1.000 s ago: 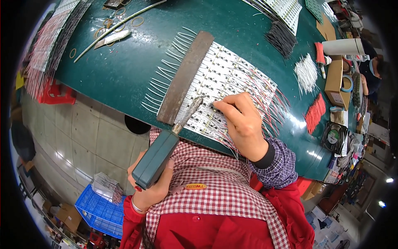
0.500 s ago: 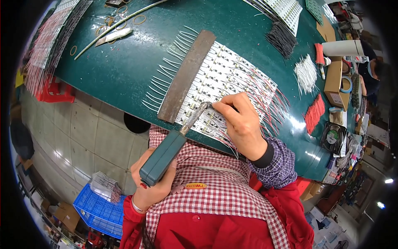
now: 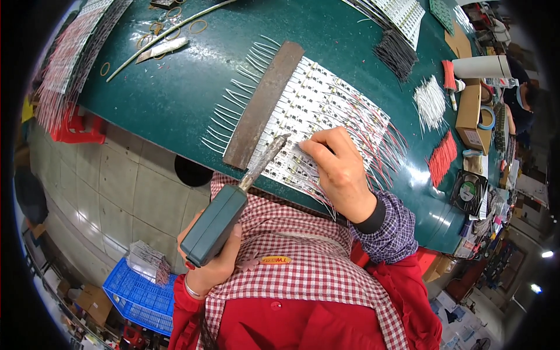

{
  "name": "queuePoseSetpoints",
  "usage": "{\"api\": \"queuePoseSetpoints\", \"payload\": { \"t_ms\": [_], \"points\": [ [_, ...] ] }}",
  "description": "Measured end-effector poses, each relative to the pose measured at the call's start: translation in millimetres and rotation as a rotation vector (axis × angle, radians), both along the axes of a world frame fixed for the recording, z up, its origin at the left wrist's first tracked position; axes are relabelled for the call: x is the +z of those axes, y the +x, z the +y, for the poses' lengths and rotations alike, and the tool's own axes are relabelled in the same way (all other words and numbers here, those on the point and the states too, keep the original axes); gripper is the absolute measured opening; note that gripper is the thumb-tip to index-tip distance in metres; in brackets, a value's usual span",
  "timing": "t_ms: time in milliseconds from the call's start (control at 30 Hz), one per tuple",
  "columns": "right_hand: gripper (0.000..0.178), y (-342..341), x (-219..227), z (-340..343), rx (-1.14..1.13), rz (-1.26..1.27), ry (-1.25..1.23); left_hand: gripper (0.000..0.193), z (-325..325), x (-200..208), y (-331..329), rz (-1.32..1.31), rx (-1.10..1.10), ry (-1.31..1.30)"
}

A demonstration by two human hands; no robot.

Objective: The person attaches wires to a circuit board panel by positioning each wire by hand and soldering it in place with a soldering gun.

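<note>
My left hand [image 3: 217,259] is wrapped round the dark green handle of a soldering iron [image 3: 214,226]. Its metal shaft slants up to a tip over a white panel of small circuit boards [image 3: 308,111]. Thin red, black and white wires [image 3: 373,131] fan out from the panel's right side. My right hand [image 3: 338,166] is closed in a pinch above the panel, its fingertips a little right of the iron's tip; whatever they hold is too small to make out. Across the panel's left part lies a rusty flat metal bar [image 3: 263,105], with pale wire ends [image 3: 224,119] sticking out beyond it.
Bundles of black wires [image 3: 395,55], white wires [image 3: 430,105] and red wires [image 3: 442,158] lie on the green table [image 3: 169,99] to the right. Beyond them stands a cardboard box [image 3: 471,119]. Rubber bands and a tube [image 3: 163,49] are at far left. A blue crate [image 3: 137,294] sits below.
The soldering iron has moved left and slightly away from me, so its tip is now apart from my right fingertips. My right hand has barely moved.
</note>
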State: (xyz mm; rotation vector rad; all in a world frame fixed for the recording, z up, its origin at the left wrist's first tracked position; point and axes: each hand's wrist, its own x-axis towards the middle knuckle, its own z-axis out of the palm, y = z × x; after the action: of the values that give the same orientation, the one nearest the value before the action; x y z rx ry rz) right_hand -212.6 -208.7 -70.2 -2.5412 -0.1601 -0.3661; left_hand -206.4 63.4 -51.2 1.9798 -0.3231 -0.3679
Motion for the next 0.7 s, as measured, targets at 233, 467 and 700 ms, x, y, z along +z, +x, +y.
{"api": "queuePoseSetpoints", "payload": {
  "t_ms": [233,467,700],
  "points": [
    [0.035,-1,0,2,-0.006,-0.002,-0.021,0.021,-3,0,0,0.01,-0.041,-0.042],
    [0.033,-1,1,3,-0.011,-0.009,-0.022,0.016,-7,-3,6,-0.154,-0.186,0.024],
    [0.032,-1,0,3,-0.017,-0.015,-0.023,0.015,-7,-1,5,-0.1,-0.142,0.012]
  ]
}}
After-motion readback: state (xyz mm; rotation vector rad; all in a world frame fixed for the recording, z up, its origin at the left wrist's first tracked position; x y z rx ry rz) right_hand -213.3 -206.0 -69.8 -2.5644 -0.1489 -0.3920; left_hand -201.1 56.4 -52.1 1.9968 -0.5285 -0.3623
